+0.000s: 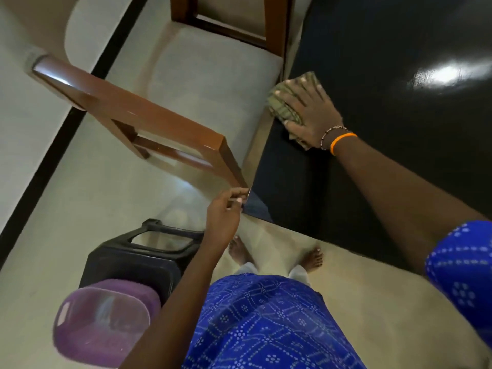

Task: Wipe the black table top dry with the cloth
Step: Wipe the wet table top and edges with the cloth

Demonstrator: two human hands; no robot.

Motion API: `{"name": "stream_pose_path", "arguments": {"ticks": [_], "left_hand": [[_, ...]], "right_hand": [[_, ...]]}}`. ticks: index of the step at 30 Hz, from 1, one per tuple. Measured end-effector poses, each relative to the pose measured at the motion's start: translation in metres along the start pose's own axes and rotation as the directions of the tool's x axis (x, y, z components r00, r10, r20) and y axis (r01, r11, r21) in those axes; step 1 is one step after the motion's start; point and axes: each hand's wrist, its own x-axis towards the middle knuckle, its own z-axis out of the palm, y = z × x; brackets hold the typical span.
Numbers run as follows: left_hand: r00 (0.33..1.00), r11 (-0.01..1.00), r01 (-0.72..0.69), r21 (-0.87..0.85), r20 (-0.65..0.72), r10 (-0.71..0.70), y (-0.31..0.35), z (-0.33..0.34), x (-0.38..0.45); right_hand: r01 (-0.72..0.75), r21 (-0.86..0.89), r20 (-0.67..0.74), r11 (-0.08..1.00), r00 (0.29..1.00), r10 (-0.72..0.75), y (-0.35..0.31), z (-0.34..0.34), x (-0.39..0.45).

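The glossy black table top (386,129) fills the upper right, with a bright light reflection near its right side. A crumpled olive-green cloth (286,107) lies at the table's left edge. My right hand (310,113) presses flat on the cloth with fingers spread; beaded and orange bands circle that wrist. My left hand (226,209) is at the table's near left corner, its fingertips curled against the corner edge. Most of the cloth is hidden under my right hand.
A brown wooden chair (149,123) with a pale seat stands close against the table's left edge. A black stool (138,257) and a purple plastic basin (101,320) sit on the tiled floor at my lower left. My bare feet stand by the table's near edge.
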Motion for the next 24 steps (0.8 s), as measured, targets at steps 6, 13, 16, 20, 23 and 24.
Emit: {"name": "stream_pose_path", "arguments": {"ticks": [6,13,16,20,23,24], "left_hand": [[0.915,0.836,0.4,-0.376,0.117,-0.386,-0.006,0.002,-0.006],[0.864,0.689,0.487,-0.536,0.183,-0.469,-0.004,0.01,-0.002],[0.85,0.678,0.516,-0.524,0.21,-0.484,-0.01,0.011,-0.006],[0.865,0.693,0.496,-0.523,0.232,-0.444,-0.01,0.021,-0.013],[0.86,0.686,0.505,-0.524,0.236,-0.453,-0.005,0.031,-0.017],[0.852,0.687,0.518,-0.51,0.235,-0.468,-0.004,0.034,-0.019]], "right_hand": [[-0.033,0.039,-0.054,0.999,0.998,0.035,-0.053,0.009,-0.037],[0.091,0.126,-0.039,0.988,0.995,-0.087,-0.156,0.024,-0.105],[0.132,0.107,-0.025,0.985,0.991,-0.13,-0.163,0.033,-0.128],[0.174,0.062,-0.024,0.983,0.985,-0.173,-0.147,0.035,-0.142],[0.156,0.025,-0.003,0.987,0.988,-0.156,-0.128,0.037,-0.161],[0.148,0.007,0.005,0.989,0.989,-0.148,-0.118,0.038,-0.172]]}}
